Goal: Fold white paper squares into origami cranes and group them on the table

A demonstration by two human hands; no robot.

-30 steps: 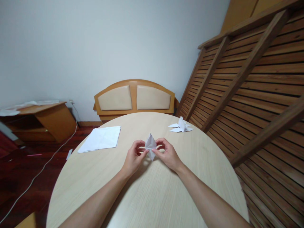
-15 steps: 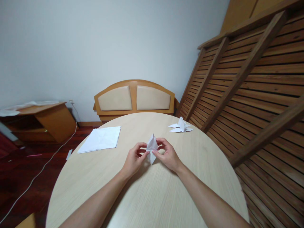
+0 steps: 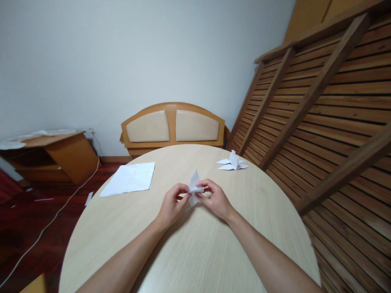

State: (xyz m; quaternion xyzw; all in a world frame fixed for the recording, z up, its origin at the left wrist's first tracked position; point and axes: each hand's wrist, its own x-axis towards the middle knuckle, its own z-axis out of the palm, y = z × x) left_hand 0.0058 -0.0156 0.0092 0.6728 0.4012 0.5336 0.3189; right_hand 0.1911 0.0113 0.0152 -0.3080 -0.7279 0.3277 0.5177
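Between my two hands is a small folded piece of white paper, held a little above the table. One pointed flap rises from it and another points down toward me. My left hand pinches its left side between thumb and fingers. On the other side, my right hand grips the paper with the thumb below and the fingertips above, near a raised fold in the middle. The fingers partly cover the folds, so the inner layers are hidden.
Several folded white paper figures sit at the far right of the round wooden table. A stack of white sheets lies at its left. A slatted wooden frame leans close on the right; a headboard stands behind.
The paper's middle has been bent into a raised ridge, and its upper point has shifted slightly left. My right fingers have moved in over the fold; my left hand is nearly still.
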